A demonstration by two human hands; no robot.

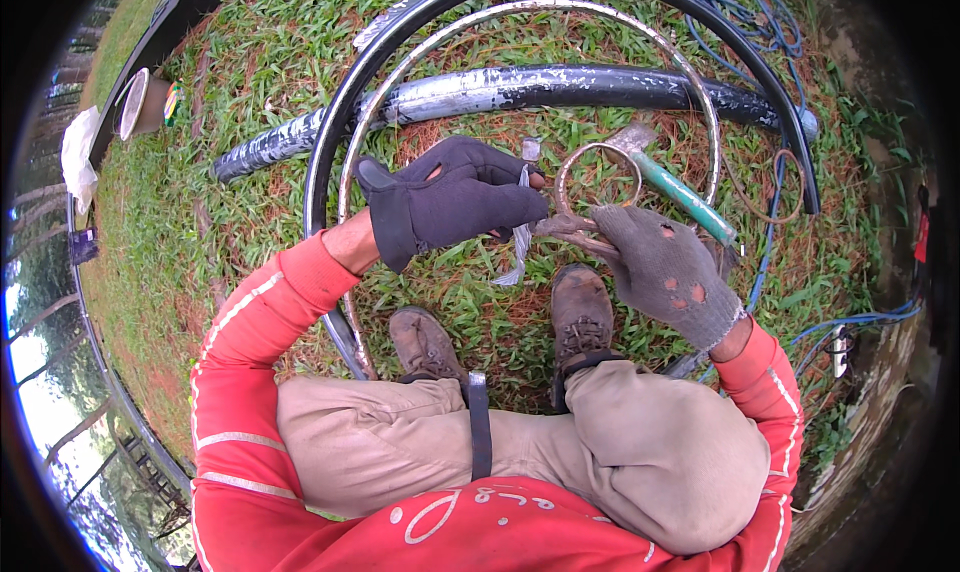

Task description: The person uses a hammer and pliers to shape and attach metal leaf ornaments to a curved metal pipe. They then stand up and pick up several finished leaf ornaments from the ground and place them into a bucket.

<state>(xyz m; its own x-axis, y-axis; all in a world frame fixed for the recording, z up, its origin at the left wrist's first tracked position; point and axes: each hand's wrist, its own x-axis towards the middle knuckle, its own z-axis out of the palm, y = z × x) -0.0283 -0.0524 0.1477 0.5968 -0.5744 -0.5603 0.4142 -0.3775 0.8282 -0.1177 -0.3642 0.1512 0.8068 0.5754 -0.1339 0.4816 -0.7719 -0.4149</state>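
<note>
My left hand (pixel 450 200), in a dark navy glove, has its fingertips pinched together on a thin grey-white strip (pixel 520 247) that dangles below them. In a worn grey knit glove with holes, my right hand (pixel 665 272) is closed around the joined ends of a brownish loop (pixel 562 184). The loop's round part stands above that hand. Both hands are close together, nearly touching at the loop's ends. Beside the right hand, a tool with a green handle (pixel 690 197) and a flat, dirty metal blade (pixel 632 139) lies on the grass.
A black tube arch (pixel 335 122) and a rusty metal hoop (pixel 700 77) curve around my hands. Behind them lies a scuffed black pipe (pixel 480 92). Blue rope (pixel 765 22) is tangled at far right. A bucket (pixel 145 104) and white bag (pixel 80 157) are at far left.
</note>
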